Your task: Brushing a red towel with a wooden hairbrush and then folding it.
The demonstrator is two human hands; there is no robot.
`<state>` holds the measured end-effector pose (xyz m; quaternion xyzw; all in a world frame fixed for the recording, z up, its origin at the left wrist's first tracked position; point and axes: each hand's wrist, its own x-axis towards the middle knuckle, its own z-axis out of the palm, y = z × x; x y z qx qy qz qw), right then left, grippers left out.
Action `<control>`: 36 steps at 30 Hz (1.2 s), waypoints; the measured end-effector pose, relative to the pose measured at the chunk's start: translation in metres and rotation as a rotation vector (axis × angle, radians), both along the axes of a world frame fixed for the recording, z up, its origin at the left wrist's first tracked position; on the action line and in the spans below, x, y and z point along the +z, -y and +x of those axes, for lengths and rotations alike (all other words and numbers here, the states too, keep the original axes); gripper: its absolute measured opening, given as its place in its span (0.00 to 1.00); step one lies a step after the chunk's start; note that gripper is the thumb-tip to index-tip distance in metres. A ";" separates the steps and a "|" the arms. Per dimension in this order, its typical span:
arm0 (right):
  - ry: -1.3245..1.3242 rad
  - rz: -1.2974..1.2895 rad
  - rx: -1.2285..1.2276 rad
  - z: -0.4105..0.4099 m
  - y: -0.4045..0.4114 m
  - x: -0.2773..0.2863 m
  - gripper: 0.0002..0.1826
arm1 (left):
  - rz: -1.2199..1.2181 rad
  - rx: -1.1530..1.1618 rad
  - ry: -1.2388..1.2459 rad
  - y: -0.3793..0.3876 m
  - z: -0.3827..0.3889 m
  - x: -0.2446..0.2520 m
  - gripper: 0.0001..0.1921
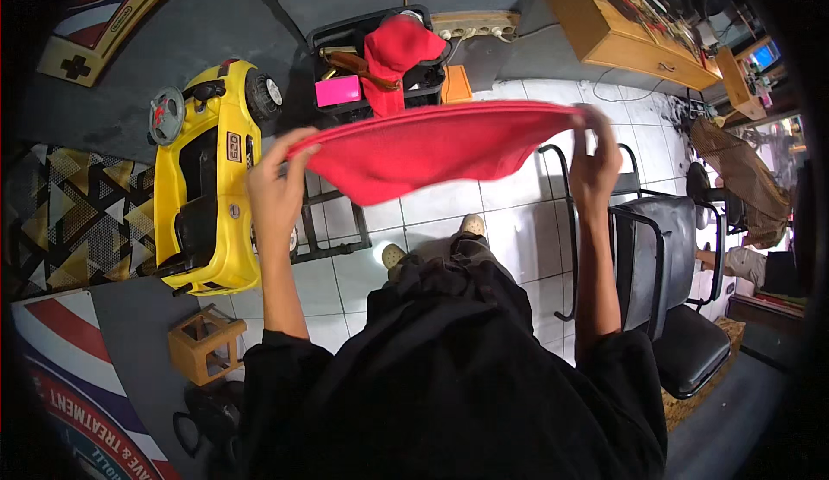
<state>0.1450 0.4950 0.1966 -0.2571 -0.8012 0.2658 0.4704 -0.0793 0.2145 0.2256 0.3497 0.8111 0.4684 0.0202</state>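
A red cloth [421, 150] is stretched out in the air before me, its upper edge folded or doubled and its lower part hanging in a curve. My left hand [282, 172] pinches its left corner between thumb and fingers. At the opposite corner, my right hand [596, 156] grips the cloth, slightly blurred. Beyond the cloth stands a black plastic crate [363, 23], with another red cloth [398, 46] draped over it. A brown-handled brush [356, 65] and a pink box [338, 91] are also in or on the crate.
A yellow toy car [243, 221] stands at the left, near a small wooden stool [206, 344]. Black padded chairs [657, 247] are at the right. A wooden cabinet [622, 40] and a power strip [476, 25] are by the wall. Another person's leg [738, 265] shows at far right.
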 end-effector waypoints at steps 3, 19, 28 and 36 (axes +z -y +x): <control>-0.694 0.110 0.098 -0.011 0.038 0.013 0.13 | 0.362 0.153 -0.116 0.001 0.030 -0.003 0.08; -0.113 -0.593 0.076 0.042 0.050 -0.074 0.09 | 0.445 0.187 0.756 0.051 0.047 -0.100 0.06; -0.325 -0.696 0.041 0.021 0.056 -0.008 0.08 | 0.546 0.274 0.466 0.003 0.061 -0.032 0.07; -0.103 -0.686 0.243 -0.025 0.141 0.005 0.11 | 0.450 0.019 0.612 -0.056 0.124 -0.010 0.11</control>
